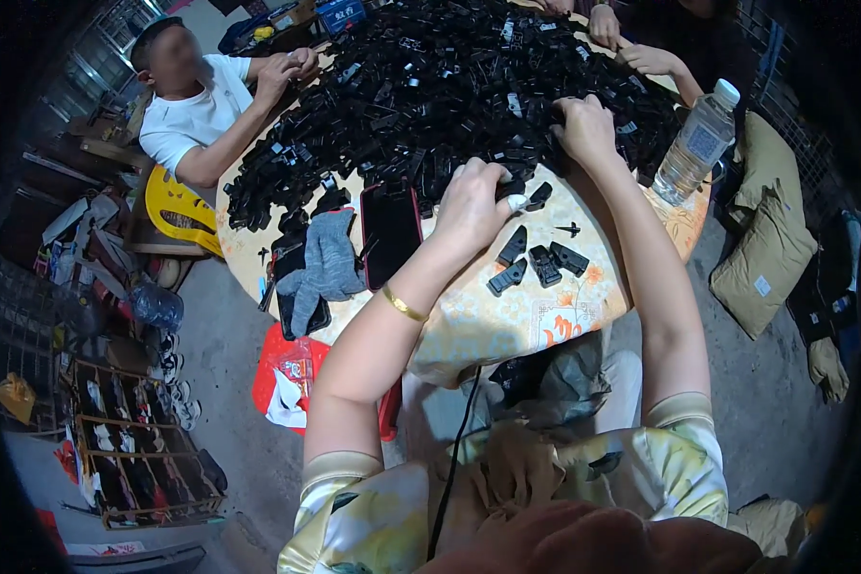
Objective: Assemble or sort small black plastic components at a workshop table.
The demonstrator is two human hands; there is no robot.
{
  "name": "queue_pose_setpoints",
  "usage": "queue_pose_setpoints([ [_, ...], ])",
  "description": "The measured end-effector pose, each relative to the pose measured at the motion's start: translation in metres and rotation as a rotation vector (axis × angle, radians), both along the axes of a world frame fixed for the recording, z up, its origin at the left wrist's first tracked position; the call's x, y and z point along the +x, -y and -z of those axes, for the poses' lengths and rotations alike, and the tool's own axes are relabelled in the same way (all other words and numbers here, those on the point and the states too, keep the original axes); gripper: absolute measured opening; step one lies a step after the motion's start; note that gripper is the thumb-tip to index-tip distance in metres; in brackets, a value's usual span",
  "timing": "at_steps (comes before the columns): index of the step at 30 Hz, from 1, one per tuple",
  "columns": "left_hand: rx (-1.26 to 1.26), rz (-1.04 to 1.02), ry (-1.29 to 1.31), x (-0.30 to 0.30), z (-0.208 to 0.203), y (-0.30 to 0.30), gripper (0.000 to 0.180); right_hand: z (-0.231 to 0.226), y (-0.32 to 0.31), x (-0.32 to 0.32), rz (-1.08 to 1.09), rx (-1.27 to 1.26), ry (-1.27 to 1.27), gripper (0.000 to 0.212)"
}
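As my left hand, thumb parted from fingers, lies beside the heaped black plastic pieces, my right hand touches them, grip hidden.

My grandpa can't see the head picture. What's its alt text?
A person's left hand and right hand reach to a big heap of small black parts on a flowered table. A phone and grey glove lie left, a bottle stands right, and another person in white is at the table.
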State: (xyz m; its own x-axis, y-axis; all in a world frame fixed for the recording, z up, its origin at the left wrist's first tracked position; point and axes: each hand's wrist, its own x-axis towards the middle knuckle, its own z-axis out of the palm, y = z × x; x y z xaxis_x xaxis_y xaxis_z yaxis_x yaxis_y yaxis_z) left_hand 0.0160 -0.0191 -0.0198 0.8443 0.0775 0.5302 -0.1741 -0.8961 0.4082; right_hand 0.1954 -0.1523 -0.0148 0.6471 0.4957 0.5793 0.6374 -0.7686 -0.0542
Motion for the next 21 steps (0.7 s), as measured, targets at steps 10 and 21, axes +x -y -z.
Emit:
queue_pose_setpoints([
  [10, 0.195, -0.018, -0.004, 0.003, 0.004, 0.014, 0.031, -0.033, 0.024, -0.062, -0.652, 0.474, -0.82, 0.041],
  [21, -1.226, 0.316, -0.246, -0.003, -0.026, -0.008, 0.041, -0.024, 0.028, -0.088, -0.809, 0.449, -1.076, 0.045],
])
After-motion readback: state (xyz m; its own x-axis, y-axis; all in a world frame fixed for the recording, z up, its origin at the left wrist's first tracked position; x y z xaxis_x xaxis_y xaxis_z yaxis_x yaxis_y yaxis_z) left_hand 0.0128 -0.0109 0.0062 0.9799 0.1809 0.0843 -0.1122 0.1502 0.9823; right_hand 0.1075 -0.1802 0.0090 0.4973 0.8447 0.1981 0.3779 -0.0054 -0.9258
